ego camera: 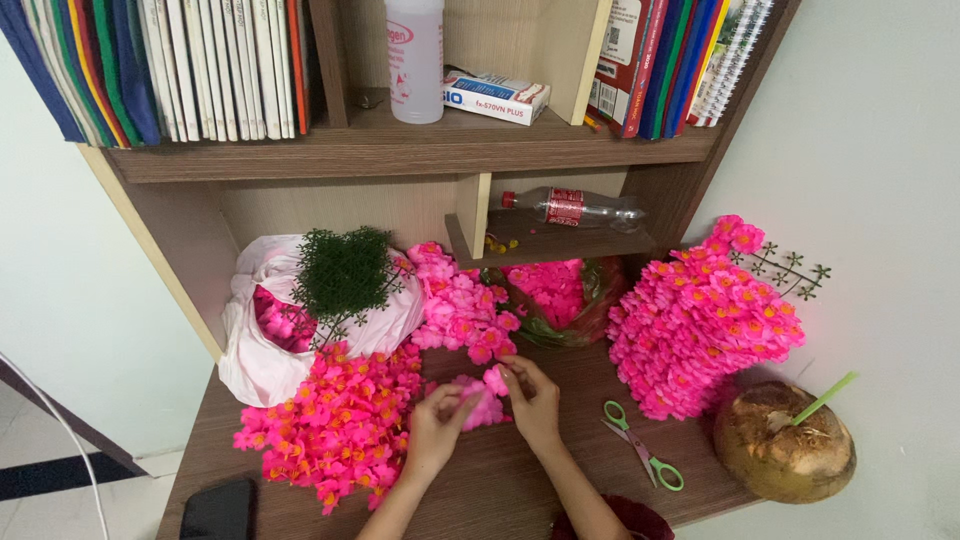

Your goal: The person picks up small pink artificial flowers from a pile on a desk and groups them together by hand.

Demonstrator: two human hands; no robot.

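hands: left point(437, 425), right point(532, 398) pinch pink flowers point(484, 398) | scissors point(643, 455) nearby

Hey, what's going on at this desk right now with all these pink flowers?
A person is working with both bare hands at a wooden desk. The left hand and right hand together pinch a small cluster of pink artificial flowers. Heaps of the same pink flowers lie around them: a pile at the left and a large pile at the right. Green-handled scissors lie beside the right hand, and a coconut with a green straw stands at the desk's right edge.
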